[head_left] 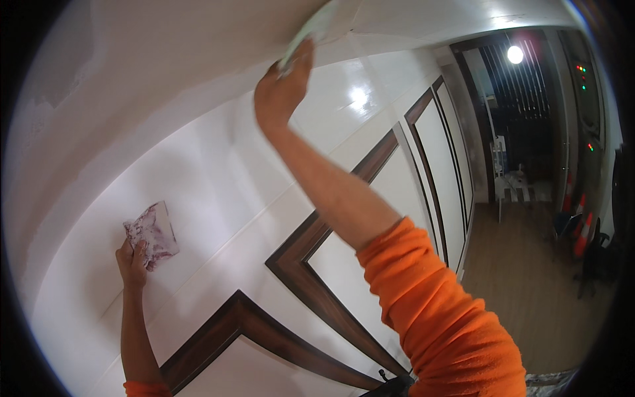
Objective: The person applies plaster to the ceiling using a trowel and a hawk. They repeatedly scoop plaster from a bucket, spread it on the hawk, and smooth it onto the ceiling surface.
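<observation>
White wall fills my view. Near nine o'clock I see the left hand pinching a smeared, squarish plate; toward twelve, the right hand is curled around a pale flat tool by the ceiling. Farther off, a round light glows at two.

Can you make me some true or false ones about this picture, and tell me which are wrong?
1. The right hand is higher in the picture than the left hand. True.
2. The left hand is empty. False: it holds a smeared flat piece.
3. The right hand holds a pale flat piece. True.
4. The sleeves are blue. False: they are orange.
5. The round light is off. False: it glows white.
</observation>
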{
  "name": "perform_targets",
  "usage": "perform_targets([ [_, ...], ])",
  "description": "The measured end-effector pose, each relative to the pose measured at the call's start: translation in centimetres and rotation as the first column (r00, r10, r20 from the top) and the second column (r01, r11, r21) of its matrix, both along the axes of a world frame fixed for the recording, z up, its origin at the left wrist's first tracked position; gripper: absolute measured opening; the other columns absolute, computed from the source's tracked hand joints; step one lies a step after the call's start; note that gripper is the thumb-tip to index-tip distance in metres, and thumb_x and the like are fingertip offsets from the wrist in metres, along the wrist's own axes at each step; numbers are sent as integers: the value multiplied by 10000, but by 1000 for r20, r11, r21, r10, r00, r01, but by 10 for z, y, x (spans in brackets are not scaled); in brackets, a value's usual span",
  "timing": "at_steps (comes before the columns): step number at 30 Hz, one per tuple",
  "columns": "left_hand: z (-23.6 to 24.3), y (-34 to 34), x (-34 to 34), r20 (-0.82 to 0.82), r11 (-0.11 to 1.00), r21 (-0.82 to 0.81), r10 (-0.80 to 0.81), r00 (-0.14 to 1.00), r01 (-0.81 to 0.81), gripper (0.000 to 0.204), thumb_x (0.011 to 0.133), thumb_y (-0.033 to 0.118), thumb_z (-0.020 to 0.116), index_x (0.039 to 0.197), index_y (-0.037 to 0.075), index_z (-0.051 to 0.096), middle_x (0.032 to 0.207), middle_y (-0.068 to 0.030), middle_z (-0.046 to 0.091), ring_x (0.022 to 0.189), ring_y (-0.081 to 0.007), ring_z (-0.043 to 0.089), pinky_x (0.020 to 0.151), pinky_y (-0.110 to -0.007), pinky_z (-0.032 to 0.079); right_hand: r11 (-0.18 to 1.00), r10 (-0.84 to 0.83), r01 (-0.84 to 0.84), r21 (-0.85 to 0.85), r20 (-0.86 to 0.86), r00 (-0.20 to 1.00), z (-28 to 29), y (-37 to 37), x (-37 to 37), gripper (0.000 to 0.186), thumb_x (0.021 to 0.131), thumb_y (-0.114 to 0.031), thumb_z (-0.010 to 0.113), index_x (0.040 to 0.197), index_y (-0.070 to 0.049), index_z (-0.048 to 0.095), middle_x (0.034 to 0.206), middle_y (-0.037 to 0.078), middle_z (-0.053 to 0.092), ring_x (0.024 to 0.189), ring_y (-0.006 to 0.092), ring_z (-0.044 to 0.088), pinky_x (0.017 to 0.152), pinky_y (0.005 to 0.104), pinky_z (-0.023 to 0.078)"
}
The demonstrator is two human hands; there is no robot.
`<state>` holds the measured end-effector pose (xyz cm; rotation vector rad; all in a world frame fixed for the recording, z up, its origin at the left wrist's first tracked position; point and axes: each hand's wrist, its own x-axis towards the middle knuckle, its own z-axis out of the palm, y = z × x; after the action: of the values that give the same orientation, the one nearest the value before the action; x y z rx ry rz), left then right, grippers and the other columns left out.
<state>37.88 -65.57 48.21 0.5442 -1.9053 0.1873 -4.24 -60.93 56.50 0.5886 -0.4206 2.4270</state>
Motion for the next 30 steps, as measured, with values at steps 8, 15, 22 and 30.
perform_targets([
  [8,-1,7,8,10,995,99,13,1000,-14,213,941,117,556,1029,-53,651,672,34,549,588,-46,437,542,-229,370,977,142,-156,144,100,985,-88,12,-83,275,931,-46,551,1184,61,572,926,235,660,854,365,639,779,442,478],
  [15,0,8,-7,0,1000,28,2,1000,-2,174,945,122,561,956,-31,642,663,48,532,590,-46,412,526,-240,330,998,9,-14,62,74,997,-25,21,-111,455,883,36,580,1333,20,514,1286,221,588,1176,356,573,993,379,455],
  [22,0,2,2,18,999,9,-32,999,32,167,942,118,559,963,-30,633,689,48,547,610,-49,419,543,-249,344,997,-16,30,76,-176,984,-69,-4,1,612,806,158,549,1391,-12,487,1378,200,522,1293,373,492,1075,404,423],
  [30,-3,12,1,32,999,44,3,999,-4,193,948,111,548,1021,-43,639,662,46,512,593,-61,413,538,-262,352,987,-155,152,-59,-62,986,-27,19,-76,664,809,179,488,1447,17,398,1480,197,421,1363,353,418,1108,394,382],
])
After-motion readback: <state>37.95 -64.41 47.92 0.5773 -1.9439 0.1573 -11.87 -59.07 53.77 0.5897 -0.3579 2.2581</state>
